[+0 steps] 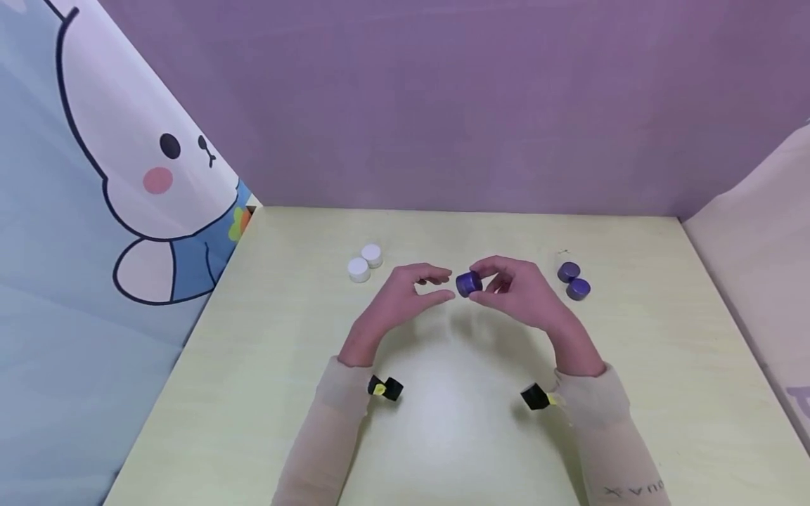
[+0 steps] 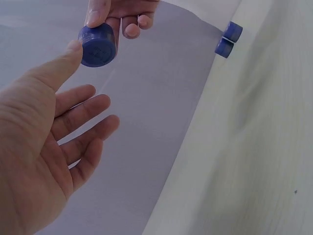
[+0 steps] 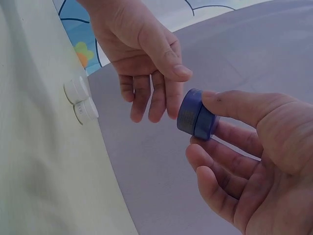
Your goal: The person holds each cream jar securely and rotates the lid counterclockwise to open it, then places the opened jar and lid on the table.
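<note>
A small round blue-purple jar (image 1: 469, 283) is held above the pale table (image 1: 443, 436), pinched between the thumb and fingers of my right hand (image 1: 522, 292). My left hand (image 1: 405, 295) hovers just left of it. Its fingers are relaxed and spread and it holds nothing. In the left wrist view the left hand (image 2: 44, 147) shows an open palm, with the thumb tip right beside the jar (image 2: 98, 45). In the right wrist view my right hand (image 3: 244, 161) grips the jar (image 3: 197, 120) by its side, and the left hand (image 3: 142, 58) hangs above it.
Two white jars (image 1: 363, 263) stand together on the table to the far left, and two purple jars (image 1: 573, 280) to the far right. A purple wall stands behind the table and a cartoon rabbit panel (image 1: 126, 176) at the left. A small black camera is strapped to each wrist.
</note>
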